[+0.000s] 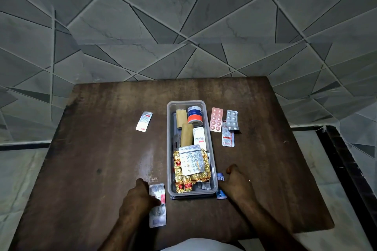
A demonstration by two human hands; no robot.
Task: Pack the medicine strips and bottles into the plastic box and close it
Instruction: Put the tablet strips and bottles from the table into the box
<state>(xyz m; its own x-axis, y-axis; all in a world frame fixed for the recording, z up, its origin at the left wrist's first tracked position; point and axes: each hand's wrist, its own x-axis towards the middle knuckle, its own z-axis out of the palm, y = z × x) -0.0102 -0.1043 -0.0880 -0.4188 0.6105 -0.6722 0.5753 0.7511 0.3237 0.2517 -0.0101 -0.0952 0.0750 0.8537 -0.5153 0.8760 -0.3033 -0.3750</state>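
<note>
Now your left hand [142, 194] is pressing a silver strip [157, 205] flat on the table [91, 149], fingers curled over it, while your right hand [237, 182] is closing on a blue strip [221, 186] beside the open plastic box [191, 193].

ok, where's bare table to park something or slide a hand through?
Free: the far strip behind the plastic box; the wide left side around the lone strip; the right edge beyond the pink strip and silver strips. Crowded: right of the box, and the near corners, where the left hand and right hand rest on strips.
</note>
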